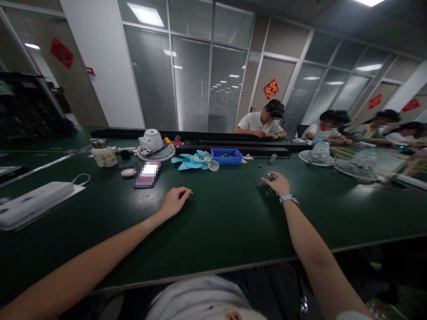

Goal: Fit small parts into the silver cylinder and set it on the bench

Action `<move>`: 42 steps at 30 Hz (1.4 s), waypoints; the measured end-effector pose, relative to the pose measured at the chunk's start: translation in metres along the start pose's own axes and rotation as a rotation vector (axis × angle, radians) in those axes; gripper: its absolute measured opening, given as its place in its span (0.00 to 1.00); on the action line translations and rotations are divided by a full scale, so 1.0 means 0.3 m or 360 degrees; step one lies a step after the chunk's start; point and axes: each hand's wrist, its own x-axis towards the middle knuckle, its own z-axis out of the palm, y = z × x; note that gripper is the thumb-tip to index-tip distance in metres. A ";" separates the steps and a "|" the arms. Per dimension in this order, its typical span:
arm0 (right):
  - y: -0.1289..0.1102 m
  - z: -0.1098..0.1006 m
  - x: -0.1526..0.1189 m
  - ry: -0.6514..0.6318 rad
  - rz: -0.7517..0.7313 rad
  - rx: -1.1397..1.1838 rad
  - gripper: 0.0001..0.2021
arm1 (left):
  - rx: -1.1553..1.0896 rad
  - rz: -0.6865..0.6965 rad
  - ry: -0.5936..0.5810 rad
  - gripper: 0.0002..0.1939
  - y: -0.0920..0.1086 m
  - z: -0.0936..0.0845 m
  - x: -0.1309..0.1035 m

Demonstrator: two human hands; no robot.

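Note:
My left hand (175,201) rests on the green table with its fingers curled and their tips close together. Whether something small sits between those fingertips I cannot make out. Farther right, my right hand (280,183), with a watch on its wrist, has its fingers around a small shiny metal part (271,176) just over the tabletop. Beyond my hands lie light-blue fan blades (195,161) and a blue tray (227,156) with small parts in it. A small grey cylinder (273,158) stands past my right hand.
At the left are a white power strip (40,202), a phone (147,174), a pink oval item (128,173), a patterned jar (104,154) and a white fan unit (154,144). More fan parts (318,155) lie right. Black rails (240,149) cross behind; several people sit opposite.

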 end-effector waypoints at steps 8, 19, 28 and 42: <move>-0.222 0.057 -0.077 -0.0216 -0.0109 0.0504 0.20 | -0.0067 -0.0033 0.0025 0.20 0.003 -0.001 0.002; -0.716 0.072 -0.583 -0.1137 -0.0933 0.1279 0.20 | -0.0341 0.0239 0.0012 0.22 0.128 0.003 -0.067; -0.701 0.072 -0.579 -0.1154 -0.0981 0.1150 0.19 | -0.0303 0.0208 0.0068 0.16 0.140 0.015 -0.071; -0.701 0.058 -0.577 -0.1210 -0.0978 0.1208 0.23 | -0.0062 0.0147 -0.0067 0.15 0.013 -0.022 0.015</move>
